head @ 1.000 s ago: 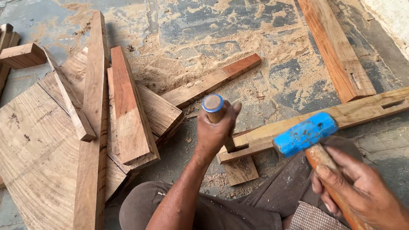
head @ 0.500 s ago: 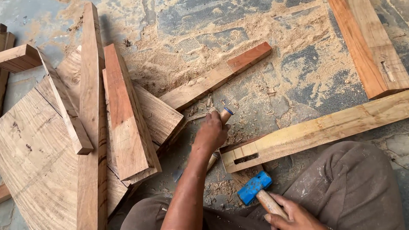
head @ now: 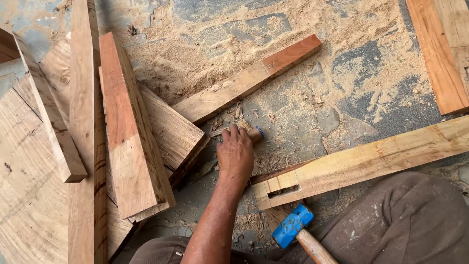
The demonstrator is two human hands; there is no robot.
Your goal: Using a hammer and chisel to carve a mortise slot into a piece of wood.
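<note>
My left hand (head: 235,155) is down on the sawdust-covered floor, fingers curled over a chisel (head: 255,134) whose wooden handle with a blue ring sticks out to the right. Just right of the hand lies a long pale beam (head: 371,159) with a rectangular mortise slot (head: 282,190) cut near its end. A hammer with a blue head (head: 292,226) rests below that end, its wooden handle running off the bottom edge. My right hand is out of sight.
A pile of reddish planks and boards (head: 132,127) fills the left side. One plank (head: 244,83) lies diagonally above my hand, another (head: 439,54) at the top right. My knee in brown trousers (head: 405,220) is at the bottom right.
My left hand has lowered the chisel from upright in the air down to the floor. The hammer has come down beside the beam's end, and my right hand has left the view.
</note>
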